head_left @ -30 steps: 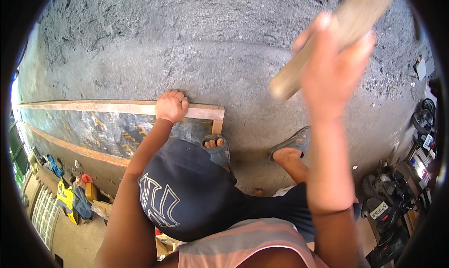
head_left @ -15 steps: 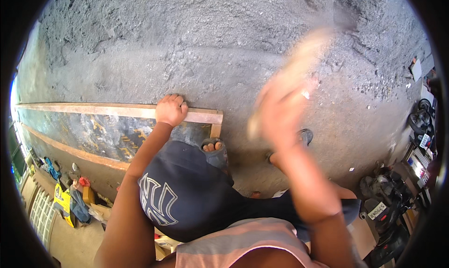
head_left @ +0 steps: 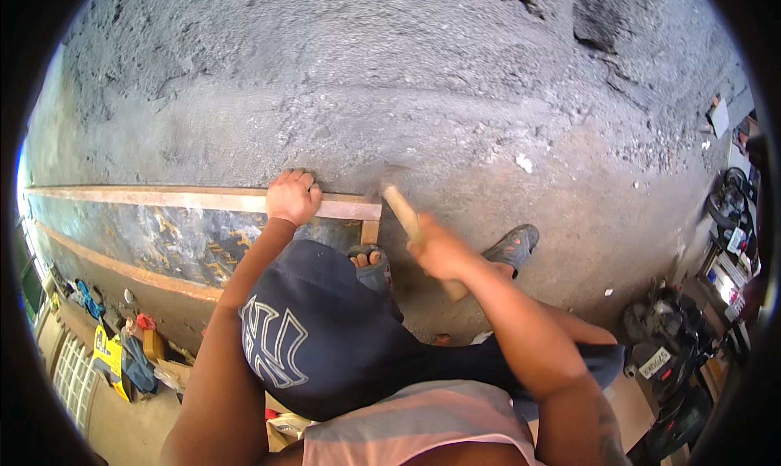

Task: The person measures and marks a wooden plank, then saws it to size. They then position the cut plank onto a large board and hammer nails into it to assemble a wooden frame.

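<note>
My left hand (head_left: 294, 198) is closed over the far rail of a long wooden frame (head_left: 187, 197), close to its right end. Between the frame's rails is a dark, paint-stained surface (head_left: 175, 234). In my right hand (head_left: 440, 250) I grip a hammer (head_left: 400, 209) by its pale wooden handle. The hammer's head is blurred and lies at the right corner of the frame, where a short crosspiece (head_left: 370, 232) meets the far rail. I cannot tell whether the head touches the wood.
My sandalled feet are near the frame's corner, one sandal (head_left: 514, 248) to the right. Rough grey rubble (head_left: 366, 43) spreads across the far ground. Motorbikes (head_left: 663, 364) stand at the right. A yellow-and-black bag (head_left: 111, 360) and a white grate (head_left: 73, 376) lie at the left.
My right hand has swung the hammer down and to the left, from out over the ground to the frame's right corner. My left hand keeps its hold on the rail.
</note>
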The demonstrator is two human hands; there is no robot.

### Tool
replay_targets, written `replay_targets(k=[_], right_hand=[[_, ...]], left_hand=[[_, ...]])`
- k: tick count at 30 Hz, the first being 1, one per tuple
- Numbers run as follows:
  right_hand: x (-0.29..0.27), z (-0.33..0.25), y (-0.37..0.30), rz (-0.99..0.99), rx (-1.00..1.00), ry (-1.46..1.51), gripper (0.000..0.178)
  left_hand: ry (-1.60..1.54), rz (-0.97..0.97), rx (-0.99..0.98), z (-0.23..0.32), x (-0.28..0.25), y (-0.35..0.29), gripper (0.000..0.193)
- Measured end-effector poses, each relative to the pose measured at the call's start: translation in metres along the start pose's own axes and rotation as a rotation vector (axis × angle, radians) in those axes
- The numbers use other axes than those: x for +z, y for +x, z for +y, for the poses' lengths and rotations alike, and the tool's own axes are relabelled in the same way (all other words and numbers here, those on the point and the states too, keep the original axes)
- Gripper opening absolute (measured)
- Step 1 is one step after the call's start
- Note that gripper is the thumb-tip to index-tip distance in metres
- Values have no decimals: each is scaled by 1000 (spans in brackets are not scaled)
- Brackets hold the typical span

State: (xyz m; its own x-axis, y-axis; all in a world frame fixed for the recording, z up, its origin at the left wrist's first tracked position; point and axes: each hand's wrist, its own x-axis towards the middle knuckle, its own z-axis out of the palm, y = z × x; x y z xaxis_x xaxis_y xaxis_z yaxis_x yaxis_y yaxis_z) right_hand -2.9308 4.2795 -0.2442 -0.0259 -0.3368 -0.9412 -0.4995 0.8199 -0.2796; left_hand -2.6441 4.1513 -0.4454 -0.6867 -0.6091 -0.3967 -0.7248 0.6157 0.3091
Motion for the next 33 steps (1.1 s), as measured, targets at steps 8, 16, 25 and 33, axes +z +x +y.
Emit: replay_targets(k=[8, 16, 25, 33], right_hand=[[-133, -74, -30, 987, -654, 506, 35], [-4, 20, 25, 40, -88, 168, 47], [24, 28, 28, 536, -232, 345, 43], [-18, 80, 58, 140, -186, -11, 38]], left_hand=[[-4, 96, -7, -8, 4, -8, 22], [49, 113, 0, -11, -1, 8, 21], [-1, 64, -5, -2, 3, -5, 20], [168, 42, -45, 10, -15, 2, 26]])
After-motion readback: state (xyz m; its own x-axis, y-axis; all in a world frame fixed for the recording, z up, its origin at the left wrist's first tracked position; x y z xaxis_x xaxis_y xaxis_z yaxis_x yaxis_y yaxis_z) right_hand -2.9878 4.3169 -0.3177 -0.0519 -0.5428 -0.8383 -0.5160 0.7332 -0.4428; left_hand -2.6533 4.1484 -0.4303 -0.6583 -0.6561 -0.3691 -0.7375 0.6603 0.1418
